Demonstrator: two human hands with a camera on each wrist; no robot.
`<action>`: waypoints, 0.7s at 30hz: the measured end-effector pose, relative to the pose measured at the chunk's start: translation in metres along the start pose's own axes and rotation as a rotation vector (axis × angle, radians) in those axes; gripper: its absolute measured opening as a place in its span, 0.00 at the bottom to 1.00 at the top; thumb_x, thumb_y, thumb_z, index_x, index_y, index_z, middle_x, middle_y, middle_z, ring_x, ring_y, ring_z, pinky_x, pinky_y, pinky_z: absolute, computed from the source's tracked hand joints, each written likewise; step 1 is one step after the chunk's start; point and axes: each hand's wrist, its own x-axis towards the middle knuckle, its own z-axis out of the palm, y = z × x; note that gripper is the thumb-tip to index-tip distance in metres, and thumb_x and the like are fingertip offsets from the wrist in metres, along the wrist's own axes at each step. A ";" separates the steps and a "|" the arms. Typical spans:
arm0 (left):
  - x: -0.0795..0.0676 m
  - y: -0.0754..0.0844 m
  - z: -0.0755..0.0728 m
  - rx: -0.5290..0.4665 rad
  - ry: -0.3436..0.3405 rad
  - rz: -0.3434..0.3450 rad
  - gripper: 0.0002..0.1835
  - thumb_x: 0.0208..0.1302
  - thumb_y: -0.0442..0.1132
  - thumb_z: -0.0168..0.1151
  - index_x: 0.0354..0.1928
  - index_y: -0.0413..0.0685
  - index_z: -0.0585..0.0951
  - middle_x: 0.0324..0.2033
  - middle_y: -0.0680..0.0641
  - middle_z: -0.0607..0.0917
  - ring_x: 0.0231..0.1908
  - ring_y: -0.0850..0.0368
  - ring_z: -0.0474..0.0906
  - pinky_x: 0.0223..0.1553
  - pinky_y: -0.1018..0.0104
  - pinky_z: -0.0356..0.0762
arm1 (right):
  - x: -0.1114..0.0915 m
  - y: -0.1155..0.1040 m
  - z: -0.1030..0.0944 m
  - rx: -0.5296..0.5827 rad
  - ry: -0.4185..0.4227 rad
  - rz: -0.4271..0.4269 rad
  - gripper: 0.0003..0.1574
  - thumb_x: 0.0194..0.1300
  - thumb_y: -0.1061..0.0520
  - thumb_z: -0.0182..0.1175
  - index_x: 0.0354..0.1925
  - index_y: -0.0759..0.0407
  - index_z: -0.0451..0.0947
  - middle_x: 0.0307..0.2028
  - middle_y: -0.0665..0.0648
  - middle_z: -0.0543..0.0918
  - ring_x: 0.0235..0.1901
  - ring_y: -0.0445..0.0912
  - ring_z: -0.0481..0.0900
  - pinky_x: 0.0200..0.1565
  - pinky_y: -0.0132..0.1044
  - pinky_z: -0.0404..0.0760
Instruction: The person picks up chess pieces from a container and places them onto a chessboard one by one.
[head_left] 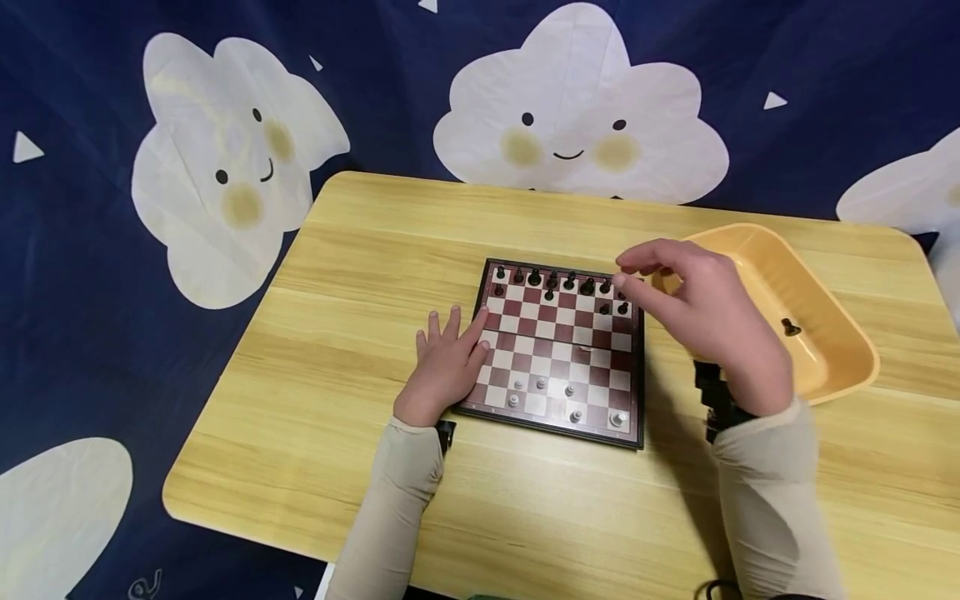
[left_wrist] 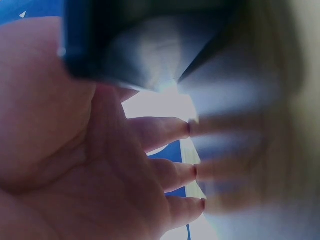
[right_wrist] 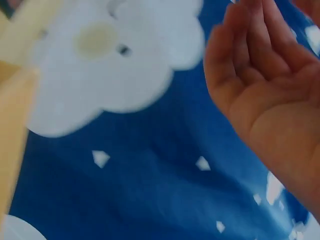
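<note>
At the wooden table (head_left: 300, 400), before navy cloud-print cloth (head_left: 390, 83), my spread left hand (head_left: 444, 368) touches the chessboard (head_left: 546, 350); I can't tell whether my right hand (head_left: 708, 308) pinches anything.

Sleeves (head_left: 772, 508) cut off below, tray (head_left: 780, 271) partly hidden, white pieces (head_left: 576, 416) too small to identify

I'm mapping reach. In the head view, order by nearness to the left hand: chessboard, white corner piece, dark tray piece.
1. Chessboard: left hand overlaps its left edge.
2. White corner piece: board's near right corner.
3. Dark piece: farthest right, inside the orange tray.
</note>
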 end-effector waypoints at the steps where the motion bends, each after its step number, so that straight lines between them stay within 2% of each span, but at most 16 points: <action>1: 0.000 0.000 0.000 0.001 0.000 0.001 0.30 0.84 0.50 0.42 0.83 0.62 0.56 0.81 0.34 0.47 0.79 0.30 0.28 0.74 0.32 0.29 | -0.005 -0.003 -0.008 -0.003 0.007 -0.023 0.09 0.70 0.55 0.68 0.47 0.53 0.88 0.42 0.49 0.88 0.38 0.40 0.78 0.36 0.30 0.74; 4: 0.000 0.000 0.000 0.005 0.006 0.010 0.30 0.84 0.49 0.43 0.83 0.61 0.57 0.81 0.33 0.48 0.78 0.29 0.28 0.74 0.31 0.30 | -0.025 -0.013 -0.032 -0.001 0.012 -0.057 0.08 0.68 0.58 0.70 0.44 0.47 0.88 0.38 0.43 0.86 0.36 0.34 0.77 0.30 0.23 0.74; 8: 0.000 0.000 0.000 0.003 0.014 0.018 0.30 0.83 0.49 0.43 0.83 0.60 0.57 0.80 0.32 0.48 0.78 0.28 0.29 0.74 0.30 0.30 | -0.056 -0.020 -0.060 -0.032 0.025 -0.026 0.15 0.63 0.61 0.73 0.40 0.38 0.87 0.35 0.39 0.85 0.32 0.30 0.75 0.26 0.23 0.71; 10: 0.000 0.000 0.000 -0.001 0.009 0.012 0.30 0.84 0.50 0.43 0.83 0.61 0.57 0.81 0.33 0.47 0.78 0.29 0.28 0.74 0.31 0.29 | -0.072 -0.018 -0.069 -0.053 0.042 -0.006 0.17 0.61 0.62 0.75 0.36 0.36 0.86 0.32 0.37 0.84 0.26 0.29 0.73 0.22 0.24 0.68; 12: 0.000 0.000 0.000 -0.003 0.005 0.008 0.30 0.84 0.50 0.43 0.83 0.61 0.56 0.81 0.34 0.47 0.78 0.29 0.28 0.74 0.31 0.29 | -0.086 -0.013 -0.075 -0.042 0.052 -0.015 0.19 0.59 0.66 0.75 0.33 0.39 0.85 0.28 0.39 0.82 0.26 0.30 0.72 0.21 0.25 0.67; 15: -0.001 0.000 0.000 -0.013 0.006 0.005 0.30 0.83 0.49 0.43 0.82 0.61 0.57 0.81 0.33 0.47 0.78 0.29 0.28 0.74 0.31 0.29 | -0.106 -0.005 -0.082 0.003 0.043 -0.002 0.20 0.58 0.71 0.74 0.31 0.45 0.83 0.24 0.41 0.78 0.21 0.32 0.67 0.16 0.26 0.62; 18: 0.000 0.001 0.000 -0.014 0.006 0.002 0.30 0.84 0.49 0.43 0.82 0.61 0.57 0.81 0.33 0.47 0.78 0.29 0.27 0.74 0.31 0.28 | -0.121 0.000 -0.086 0.018 0.010 0.012 0.21 0.59 0.74 0.71 0.31 0.47 0.82 0.22 0.42 0.73 0.21 0.33 0.65 0.20 0.27 0.61; 21: 0.000 0.001 0.001 -0.009 0.009 0.002 0.30 0.83 0.49 0.43 0.82 0.61 0.57 0.81 0.33 0.48 0.78 0.29 0.28 0.74 0.31 0.29 | -0.128 0.001 -0.089 0.000 -0.013 0.018 0.23 0.59 0.75 0.69 0.32 0.46 0.81 0.21 0.41 0.72 0.20 0.33 0.65 0.24 0.28 0.62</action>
